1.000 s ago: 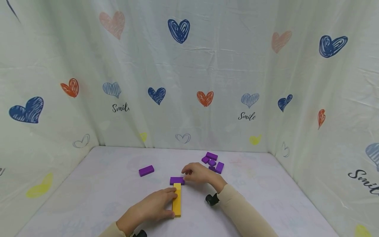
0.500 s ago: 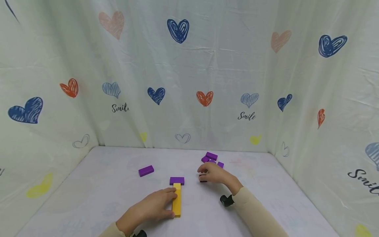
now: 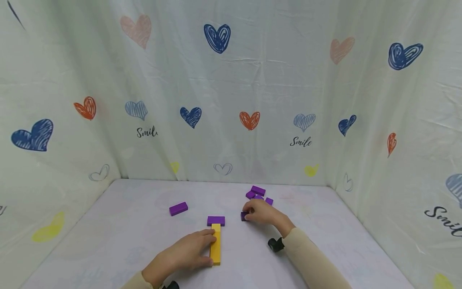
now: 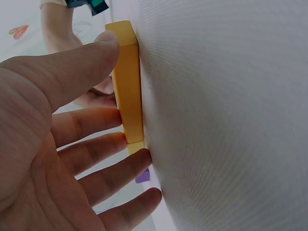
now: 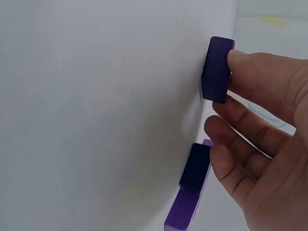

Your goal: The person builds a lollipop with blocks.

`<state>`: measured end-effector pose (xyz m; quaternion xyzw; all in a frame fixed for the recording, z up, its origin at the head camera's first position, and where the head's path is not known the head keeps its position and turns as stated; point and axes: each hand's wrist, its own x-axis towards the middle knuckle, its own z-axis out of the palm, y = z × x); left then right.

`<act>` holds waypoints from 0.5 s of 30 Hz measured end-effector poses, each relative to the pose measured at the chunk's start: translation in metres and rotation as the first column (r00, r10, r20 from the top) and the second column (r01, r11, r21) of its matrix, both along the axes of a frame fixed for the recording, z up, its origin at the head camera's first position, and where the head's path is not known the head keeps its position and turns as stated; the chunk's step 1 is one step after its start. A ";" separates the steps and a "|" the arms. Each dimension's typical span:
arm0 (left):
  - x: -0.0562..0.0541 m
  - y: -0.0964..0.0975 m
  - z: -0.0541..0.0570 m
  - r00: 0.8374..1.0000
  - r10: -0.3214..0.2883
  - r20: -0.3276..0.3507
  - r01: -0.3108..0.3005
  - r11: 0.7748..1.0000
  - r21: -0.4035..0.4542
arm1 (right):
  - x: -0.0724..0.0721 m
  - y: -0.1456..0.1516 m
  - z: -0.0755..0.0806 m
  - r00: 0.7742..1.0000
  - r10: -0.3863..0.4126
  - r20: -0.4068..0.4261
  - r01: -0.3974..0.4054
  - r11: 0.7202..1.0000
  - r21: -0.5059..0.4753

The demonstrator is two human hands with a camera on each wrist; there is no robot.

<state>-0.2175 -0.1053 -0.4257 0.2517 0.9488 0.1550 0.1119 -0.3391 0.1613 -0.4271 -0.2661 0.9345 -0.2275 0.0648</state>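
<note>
A long yellow block point(image 3: 215, 251) lies on the table, with a seam near its far end where a shorter yellow piece point(image 4: 135, 147) continues the line. My left hand point(image 3: 189, 251) rests along its left side, thumb by the near end and fingers fairly straight against it. Crosswise at the far end lies a purple block point(image 3: 215, 220). To the right of that, my right hand point(image 3: 264, 212) pinches a small dark purple block point(image 5: 217, 70) between thumb and fingers, close to the tabletop. The right wrist view shows its other fingers loosely bent.
Several purple blocks point(image 3: 258, 190) lie in a loose cluster beyond my right hand, partly hidden by it. Another purple block point(image 3: 178, 208) lies alone at the left. A white tabletop point(image 3: 108, 241) is bounded by a heart-printed curtain point(image 3: 270, 156).
My right hand has moved right from beside the crosswise purple block toward the cluster, and now pinches a small dark purple block. The left hand and yellow block stay put.
</note>
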 end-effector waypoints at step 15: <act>-0.002 0.000 -0.001 1.000 -0.003 -0.003 0.003 1.000 0.003 | -0.021 -0.048 -0.001 1.000 0.017 0.024 -0.018 1.000 0.014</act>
